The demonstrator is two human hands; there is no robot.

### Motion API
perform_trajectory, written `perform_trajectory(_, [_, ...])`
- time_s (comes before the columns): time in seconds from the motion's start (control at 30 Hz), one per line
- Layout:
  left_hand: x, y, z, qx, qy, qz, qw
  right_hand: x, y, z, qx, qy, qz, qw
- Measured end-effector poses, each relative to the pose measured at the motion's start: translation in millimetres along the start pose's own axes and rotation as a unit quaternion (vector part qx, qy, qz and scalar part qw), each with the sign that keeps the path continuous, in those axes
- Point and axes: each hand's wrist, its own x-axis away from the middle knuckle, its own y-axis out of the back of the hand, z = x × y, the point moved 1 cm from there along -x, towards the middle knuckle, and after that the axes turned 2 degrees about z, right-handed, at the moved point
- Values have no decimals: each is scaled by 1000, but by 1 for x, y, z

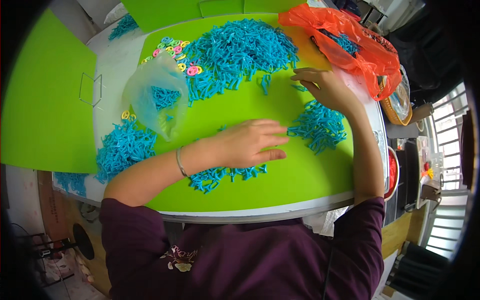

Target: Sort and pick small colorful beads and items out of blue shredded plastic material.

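A green panel [45, 110] with a wire handle [92, 90] at its edge stands at your far left, beside the green surface [280, 185] where you sit. At the surface's left edge, small blue plastic pieces [125, 150] lie heaped near your left forearm, two yellow rings [125, 115] just beyond. Toward the far left corner, a translucent plastic bag [159, 72] contains more of the pieces, with pink, yellow, green and blue rings [172, 49] scattered behind it. The largest mound [245, 50] of blue pieces spreads along the far edge. Your left hand [252, 142], a silver bangle [181, 162] at its wrist, extends over the middle, fingers outstretched and released; a loose cluster [212, 181] of pieces lies toward the near edge. Your right hand [325, 87] arches near the right edge, fingers lightly bent, thumb parted from them, released beside a few stray pieces. A smaller heap [320, 127] sits just nearer you. At the far right corner, a red plastic bag [372, 62] holds further blue pieces, a wicker basket [392, 114] beside it.
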Motion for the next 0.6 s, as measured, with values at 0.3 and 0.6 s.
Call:
perform_trajectory(0.3, [32, 28, 2, 60, 12, 81, 995, -28, -45, 5, 145, 177, -96, 969])
perform_trajectory(0.6, [16, 44, 54, -95, 129, -115, 980, 11, -4, 15, 77, 80, -29, 993])
